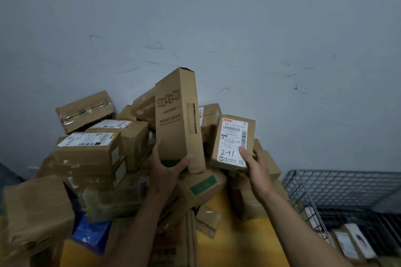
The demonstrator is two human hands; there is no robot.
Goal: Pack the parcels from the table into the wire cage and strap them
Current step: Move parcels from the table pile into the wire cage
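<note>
Left hand (168, 167) grips the tall printed cardboard box (178, 119), right hand (257, 166) pinches the small white-labelled cardboard parcel (233, 142) above the pile; best carried right, one at a time, into the dark wire cage (342, 186)

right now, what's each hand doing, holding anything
Left hand: grips the lower end of the tall cardboard box.
Right hand: holds the small labelled parcel marked 241, thumb on its label.
</note>
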